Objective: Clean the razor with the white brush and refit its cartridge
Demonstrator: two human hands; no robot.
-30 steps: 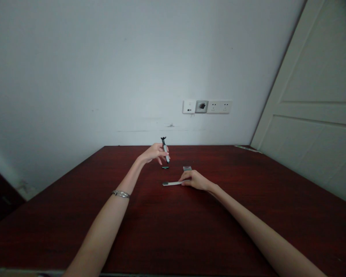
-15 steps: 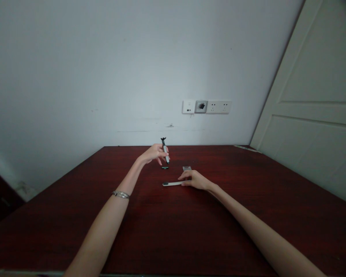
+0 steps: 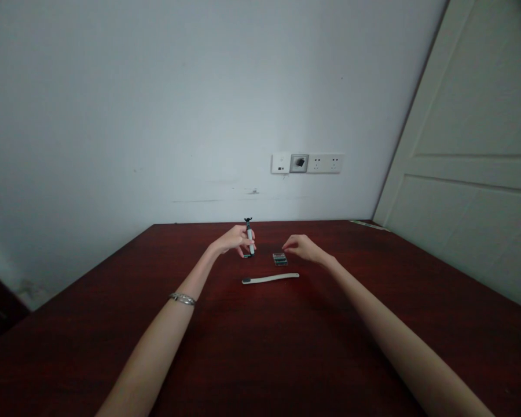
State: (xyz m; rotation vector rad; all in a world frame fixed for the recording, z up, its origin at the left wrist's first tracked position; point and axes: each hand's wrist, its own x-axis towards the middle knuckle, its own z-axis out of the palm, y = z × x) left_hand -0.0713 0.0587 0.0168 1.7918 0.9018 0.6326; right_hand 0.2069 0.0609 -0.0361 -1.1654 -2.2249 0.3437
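Observation:
My left hand [image 3: 234,241] is closed around a razor handle [image 3: 250,240], held upright, with a black forked head at its top. Just under its lower end lies a small dark green razor cartridge [image 3: 246,256], partly covered by the fingers. My right hand [image 3: 304,248] hovers with curved fingers at the right edge of a small clear case [image 3: 280,259] with dark pieces inside; whether the fingertips touch it I cannot tell. In front of both hands a long pale stick [image 3: 271,279] with a dark grey left end lies flat.
The dark red wooden table [image 3: 260,347] reaches back to a white wall with a row of sockets [image 3: 307,163]. A pale panelled door [image 3: 469,133] stands at the right. A thin strip [image 3: 368,225] lies near the back right edge.
My right hand has let go of the pale stick and moved back to the clear case, which now shows fully. My left hand has lowered the razor handle toward the cartridge.

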